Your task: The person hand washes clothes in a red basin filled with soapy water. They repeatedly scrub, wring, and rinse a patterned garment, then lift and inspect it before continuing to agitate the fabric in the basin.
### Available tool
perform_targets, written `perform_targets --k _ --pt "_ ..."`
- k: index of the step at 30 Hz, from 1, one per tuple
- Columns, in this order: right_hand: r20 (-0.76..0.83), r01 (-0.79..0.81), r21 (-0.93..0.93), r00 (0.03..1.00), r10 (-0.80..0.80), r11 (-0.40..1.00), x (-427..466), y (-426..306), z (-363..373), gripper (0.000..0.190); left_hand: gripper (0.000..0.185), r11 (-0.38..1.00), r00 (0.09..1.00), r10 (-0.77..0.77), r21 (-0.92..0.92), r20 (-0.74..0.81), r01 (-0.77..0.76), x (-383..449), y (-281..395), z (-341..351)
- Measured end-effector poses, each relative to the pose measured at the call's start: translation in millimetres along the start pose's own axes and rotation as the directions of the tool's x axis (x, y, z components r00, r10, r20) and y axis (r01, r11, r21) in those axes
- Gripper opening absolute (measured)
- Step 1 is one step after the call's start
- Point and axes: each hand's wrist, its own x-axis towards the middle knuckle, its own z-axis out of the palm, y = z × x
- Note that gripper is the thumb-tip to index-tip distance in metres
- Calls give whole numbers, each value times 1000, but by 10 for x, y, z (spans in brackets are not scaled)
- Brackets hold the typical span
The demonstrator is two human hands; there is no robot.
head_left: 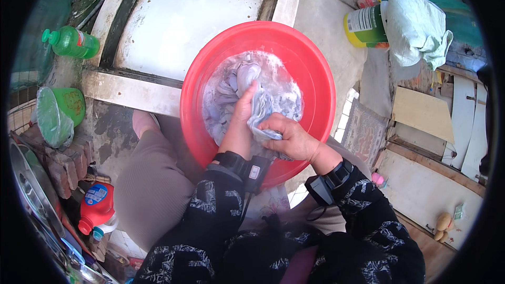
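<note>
A red plastic basin (315,79) stands before me, holding soapy, foamy water (282,75) and a bundle of wet light grey cloth (230,83). My left hand (245,104) grips the cloth over the basin's middle, with its thumb on top and most of its fingers hidden under the fabric. A bunched striped grey-blue part of the cloth (261,106) runs from there to my right hand (288,134), whose fingers are curled tightly around its near end. Both wrists wear black strapped devices.
At the left stand a green pump bottle (77,42), a green bucket (69,104) with plastic film, and a red detergent bottle (96,203) near bricks (67,165). A white slab (185,15) lies beyond the basin. At right are a green-yellow container (365,25) and wooden boards (424,112).
</note>
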Motion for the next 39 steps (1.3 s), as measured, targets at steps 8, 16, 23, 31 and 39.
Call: perform_targets --k 8,16,23,31,39 --pt "-497 -456 -267 820 284 849 609 270 -252 46 32 984 811 170 136 -561 -112 174 -430 138" --pt "-332 74 701 915 232 709 57 458 -562 61 38 993 957 70 -72 -281 -94 -113 -348 857" --pt "-261 -482 -228 867 424 846 544 95 -739 98 73 988 914 29 149 -405 34 -27 -228 597" --pt "-72 -353 -757 881 467 550 1184 893 -211 60 104 953 690 296 258 -660 -161 -35 -86 255" --pt "-71 -150 -489 989 132 859 456 151 -161 43 74 986 878 142 -15 -457 -167 -48 137 416"
